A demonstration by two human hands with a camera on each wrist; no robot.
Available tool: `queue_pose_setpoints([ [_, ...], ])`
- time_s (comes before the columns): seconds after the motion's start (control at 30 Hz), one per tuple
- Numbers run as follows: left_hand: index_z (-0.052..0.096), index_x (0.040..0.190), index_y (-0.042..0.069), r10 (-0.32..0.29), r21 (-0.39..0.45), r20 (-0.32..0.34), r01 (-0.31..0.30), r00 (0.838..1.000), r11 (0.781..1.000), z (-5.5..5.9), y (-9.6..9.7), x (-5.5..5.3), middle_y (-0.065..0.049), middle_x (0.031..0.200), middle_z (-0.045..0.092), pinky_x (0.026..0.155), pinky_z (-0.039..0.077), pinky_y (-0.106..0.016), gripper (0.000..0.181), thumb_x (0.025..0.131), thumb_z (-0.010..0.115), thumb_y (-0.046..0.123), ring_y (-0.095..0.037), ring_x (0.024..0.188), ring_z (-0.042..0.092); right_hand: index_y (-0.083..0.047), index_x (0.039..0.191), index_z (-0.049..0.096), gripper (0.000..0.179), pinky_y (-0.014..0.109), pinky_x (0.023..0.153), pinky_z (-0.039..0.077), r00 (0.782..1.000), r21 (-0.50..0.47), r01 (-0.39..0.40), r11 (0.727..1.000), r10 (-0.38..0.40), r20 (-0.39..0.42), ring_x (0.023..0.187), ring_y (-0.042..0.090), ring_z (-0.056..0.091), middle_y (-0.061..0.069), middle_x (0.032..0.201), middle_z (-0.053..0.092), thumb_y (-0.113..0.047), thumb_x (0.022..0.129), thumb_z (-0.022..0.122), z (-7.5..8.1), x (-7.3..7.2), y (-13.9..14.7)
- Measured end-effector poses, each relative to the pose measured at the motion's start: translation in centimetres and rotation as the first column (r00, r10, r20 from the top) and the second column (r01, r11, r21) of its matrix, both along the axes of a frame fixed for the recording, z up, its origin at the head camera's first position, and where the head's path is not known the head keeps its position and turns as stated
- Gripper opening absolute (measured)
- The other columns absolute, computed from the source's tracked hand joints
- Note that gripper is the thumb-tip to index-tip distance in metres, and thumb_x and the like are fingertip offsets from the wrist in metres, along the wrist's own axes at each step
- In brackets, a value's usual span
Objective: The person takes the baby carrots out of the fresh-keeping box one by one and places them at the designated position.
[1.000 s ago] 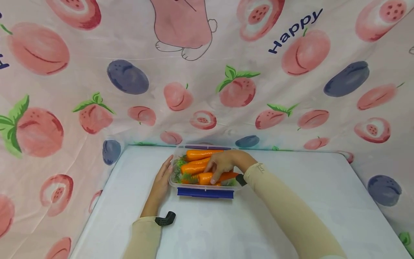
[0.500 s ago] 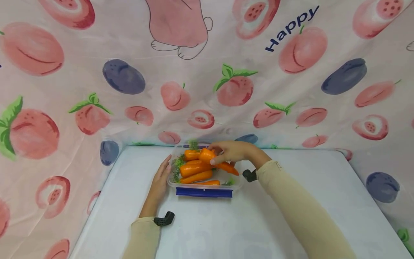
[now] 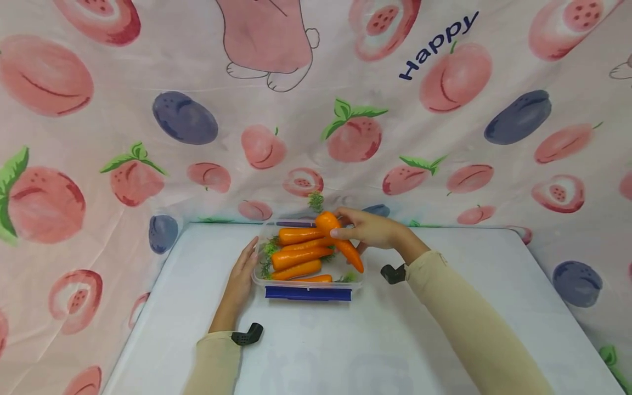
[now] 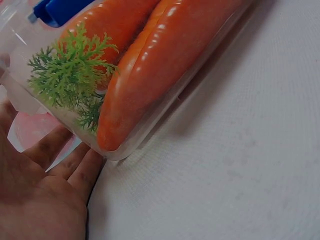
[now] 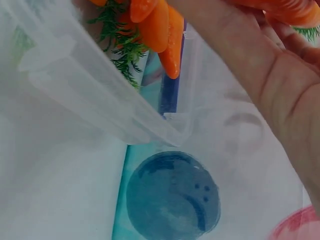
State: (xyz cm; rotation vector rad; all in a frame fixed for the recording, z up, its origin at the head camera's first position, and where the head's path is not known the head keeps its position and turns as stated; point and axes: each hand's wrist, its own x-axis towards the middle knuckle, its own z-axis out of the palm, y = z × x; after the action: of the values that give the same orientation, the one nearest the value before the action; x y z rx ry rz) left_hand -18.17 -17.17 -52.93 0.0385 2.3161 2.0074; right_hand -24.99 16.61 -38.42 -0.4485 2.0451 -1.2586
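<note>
In the head view my right hand [image 3: 370, 227] pinches an orange carrot [image 3: 351, 257] between thumb and fingers, over the right half of a clear plastic box [image 3: 309, 285]. The carrot's thick end points up and away with its green leafy top, and its tip slants down to the right. Several more carrots [image 3: 298, 256] lie crosswise in the box, green tops mostly to the left. My left hand [image 3: 240, 278] rests against the box's left side; the left wrist view shows its extended fingers [image 4: 86, 175] touching the clear wall.
A blue locking flap [image 3: 308, 294] hangs off the box's near side, and another blue strip [image 3: 295, 224] lies along the far side. The box stands near the back edge of a white table [image 3: 316, 351]. Behind hangs a fruit-print cloth [image 3: 296, 120].
My right hand has lifted a carrot from the box's near part and moved it up and back, turning its leafy end away. The left hand has stayed at the box's side.
</note>
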Motion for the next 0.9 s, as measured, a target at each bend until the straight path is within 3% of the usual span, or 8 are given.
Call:
queue_pose_setpoints([
  [0.17,0.031,0.162,0.023,-0.012,0.004,-0.003,0.012,1.000,1.000,1.8,0.2,0.8,-0.009,0.169,0.026,0.128,0.012,-0.057,0.052,0.111,0.037,0.035,-0.033,0.157,0.021,-0.015,0.142,0.042,0.054,0.052,0.082,0.063,0.998,-0.067,0.051,0.996,-0.048,0.050,0.110,0.039,0.069,0.022,0.141,0.052,-0.040,0.100,0.065,-0.4,0.2,0.4],
  [0.3,0.032,0.161,0.023,-0.013,0.018,-0.005,0.013,1.000,1.000,1.8,0.2,0.8,-0.009,0.169,0.025,0.129,0.012,-0.056,0.052,0.111,0.038,0.036,-0.032,0.157,0.021,-0.013,0.143,0.039,0.056,0.053,0.084,0.062,0.988,-0.123,0.126,0.984,-0.113,0.103,0.117,0.045,0.065,0.027,0.145,0.048,-0.038,0.101,0.065,-0.7,0.2,0.8],
  [0.37,0.033,0.161,0.027,-0.008,0.025,-0.011,0.009,1.000,1.000,0.8,0.0,0.4,-0.006,0.169,0.026,0.129,0.012,-0.056,0.052,0.111,0.039,0.039,-0.031,0.157,0.021,-0.012,0.146,0.037,0.057,0.054,0.087,0.061,0.980,-0.143,0.175,0.974,-0.157,0.124,0.122,0.048,0.061,0.027,0.146,0.048,-0.036,0.101,0.064,-0.9,0.2,0.9],
  [0.53,0.034,0.159,0.034,0.002,0.024,-0.018,-0.002,1.000,1.000,-1.4,-0.4,-0.4,-0.002,0.169,0.027,0.129,0.012,-0.056,0.050,0.110,0.038,0.042,-0.028,0.157,0.022,-0.010,0.151,0.034,0.065,0.055,0.099,0.056,0.955,-0.122,0.291,0.949,-0.279,0.106,0.125,0.039,0.057,0.021,0.144,0.050,-0.037,0.100,0.065,-1.1,0.4,1.5],
  [0.8,0.032,0.161,0.024,-0.012,0.017,0.000,0.012,1.000,1.000,1.1,0.1,0.5,-0.008,0.170,0.025,0.129,0.012,-0.056,0.052,0.111,0.038,0.037,-0.032,0.157,0.020,-0.013,0.152,0.035,0.067,0.051,0.096,0.058,0.935,-0.126,0.349,0.929,-0.336,0.112,0.118,0.034,0.060,0.019,0.140,0.052,-0.042,0.100,0.065,-1.2,1.0,2.9],
  [0.9,0.032,0.161,0.025,-0.010,0.008,0.002,0.010,1.000,1.000,0.8,0.0,0.4,-0.007,0.170,0.024,0.129,0.012,-0.056,0.052,0.111,0.038,0.037,-0.031,0.158,0.020,-0.012,0.153,0.033,0.068,0.050,0.095,0.059,0.931,-0.135,0.357,0.924,-0.340,0.134,0.117,0.034,0.061,0.020,0.142,0.049,-0.041,0.100,0.065,-1.4,1.3,3.5],
])
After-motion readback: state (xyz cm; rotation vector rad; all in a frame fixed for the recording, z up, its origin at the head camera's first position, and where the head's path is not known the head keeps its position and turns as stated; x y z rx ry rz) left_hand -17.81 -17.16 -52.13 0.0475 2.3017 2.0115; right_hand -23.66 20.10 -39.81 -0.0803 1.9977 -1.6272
